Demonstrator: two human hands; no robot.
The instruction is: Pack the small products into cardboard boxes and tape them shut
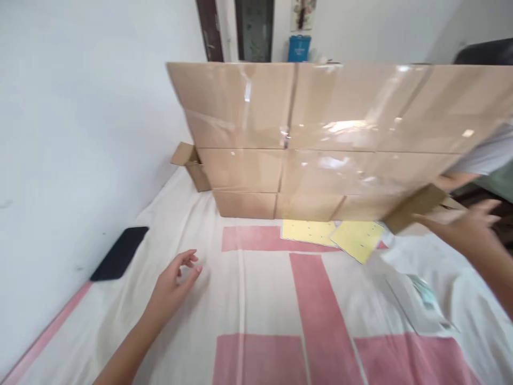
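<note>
Near the wall, a small open cardboard box (197, 174) is standing at the left edge of a big cardboard panel (244, 171), its inside hidden from me. Another cardboard box (414, 209) is sitting by the panel's lower right corner, its contents hidden too. A white packet (419, 313) is lying at the right, showing something pale green.

The left hand (178, 275) is hovering above the pink-and-white cloth (264, 299), holding nothing, its fingers loosely curling and its thumb apart from them. The right hand (467, 227) is reaching over beside the right-hand box, thumb and fingers spreading wide; it is blurring, and I cannot tell whether it is touching the cardboard.

The panel is standing on edge across the cloth, brown, seamed into rectangles and gleaming with clear tape. Yellow sheets (358, 240) are lying at its foot. Behind its right end, another person's sleeve (495, 149) is showing.
</note>
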